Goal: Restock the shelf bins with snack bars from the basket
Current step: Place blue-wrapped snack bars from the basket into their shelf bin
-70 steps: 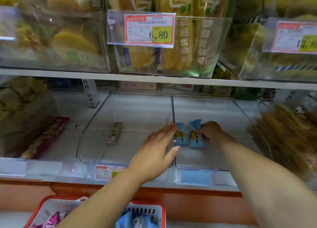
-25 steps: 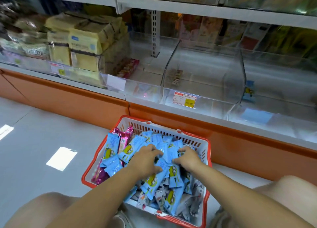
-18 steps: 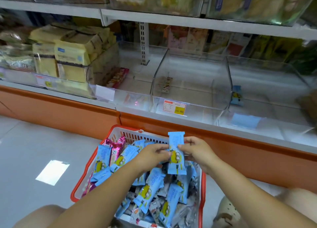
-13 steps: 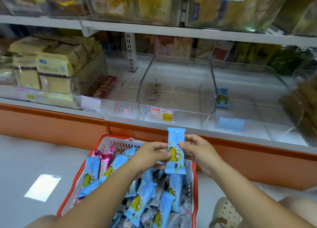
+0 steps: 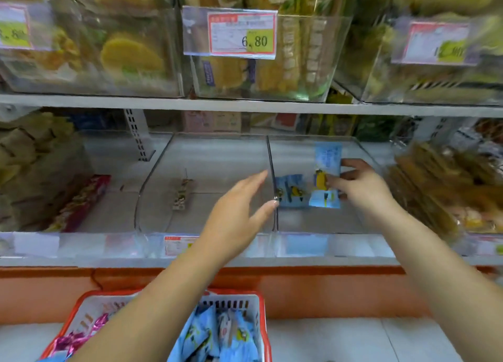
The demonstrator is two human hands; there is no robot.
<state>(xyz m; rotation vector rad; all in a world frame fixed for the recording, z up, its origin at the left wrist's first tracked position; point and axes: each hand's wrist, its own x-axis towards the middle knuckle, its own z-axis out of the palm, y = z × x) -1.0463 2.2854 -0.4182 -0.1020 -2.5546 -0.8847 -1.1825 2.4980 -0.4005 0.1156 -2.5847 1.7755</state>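
Snack bar in blue wrapper pinched upright between thumb and fingers of right hand, inside right-hand clear bin on lower shelf, just beside another blue bar lying near that bin's left wall. Left hand spread flat and holding nothing, fingers straight, over front of neighbouring bin. Red basket of more bars on floor below shelf edge.

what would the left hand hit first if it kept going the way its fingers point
Probably the clear divider between the two bins. The left hand is open, with its fingers aimed up and to the right and the tips nearly at that wall. Depth is unclear, so it might slide along the divider instead.
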